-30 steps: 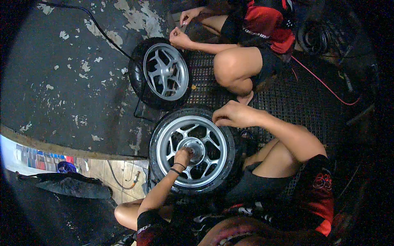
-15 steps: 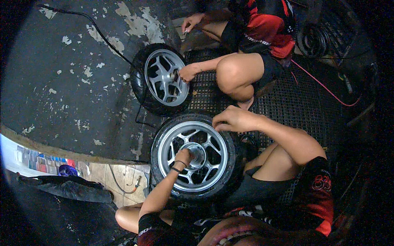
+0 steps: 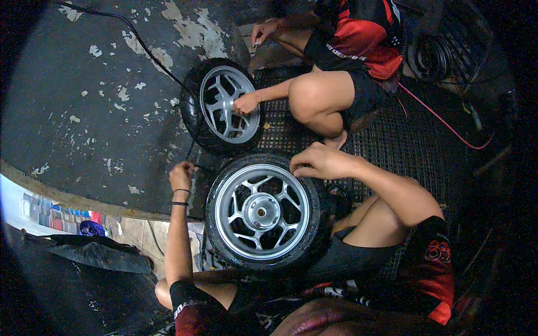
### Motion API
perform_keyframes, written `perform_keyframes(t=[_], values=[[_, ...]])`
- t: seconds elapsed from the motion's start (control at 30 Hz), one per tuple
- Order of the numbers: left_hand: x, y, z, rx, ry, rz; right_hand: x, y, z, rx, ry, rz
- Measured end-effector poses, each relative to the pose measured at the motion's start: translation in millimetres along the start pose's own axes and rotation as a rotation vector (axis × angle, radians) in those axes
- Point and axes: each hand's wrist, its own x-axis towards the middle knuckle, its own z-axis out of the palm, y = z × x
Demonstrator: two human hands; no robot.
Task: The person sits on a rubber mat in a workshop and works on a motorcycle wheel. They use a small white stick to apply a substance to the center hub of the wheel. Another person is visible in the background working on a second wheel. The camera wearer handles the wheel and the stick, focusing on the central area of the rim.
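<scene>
A silver spoked wheel with a black tyre point(image 3: 255, 201) sits tilted before me, against my legs. My right hand point(image 3: 322, 161) is curled over the tyre's upper right edge, fingertips at the metal rim. Out to the left of the wheel, my left hand point(image 3: 181, 176) has its fingers drawn together at a thin black cable point(image 3: 191, 148); the fingertips are small and partly hidden. The hub's centre hole is uncovered. Beyond stands a second grey spoked wheel point(image 3: 226, 106), with a co-worker's hand point(image 3: 245, 103) at its hub.
A worn dark bench top point(image 3: 101, 145) with peeled patches fills the left. The co-worker's other hand point(image 3: 263, 32) pinches a small pale thing. A black grid mat point(image 3: 414, 140) covers the floor. A pink hose point(image 3: 443, 117) crosses the right side, near a stacked tyre point(image 3: 427, 57).
My left hand has left the hub and moved up and left to the black cable. My right hand stays on the tyre. The co-worker's hand has shifted slightly at the far wheel's hub.
</scene>
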Motion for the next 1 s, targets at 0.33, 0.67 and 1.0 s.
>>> perform_keyframes(t=[0.33,0.67,1.0], values=[[-37.0,70.1,3.2,0.106,-0.305,0.007,0.1,7.9,5.6,-0.024,-0.013,-0.006],[-133.0,122.2,109.7,-0.152,-0.636,0.738,4.4,4.2,8.6,0.024,-0.055,0.043],[-136.6,92.4,164.3,-0.122,-0.872,0.598,7.5,0.8,8.0,-0.021,-0.013,0.020]])
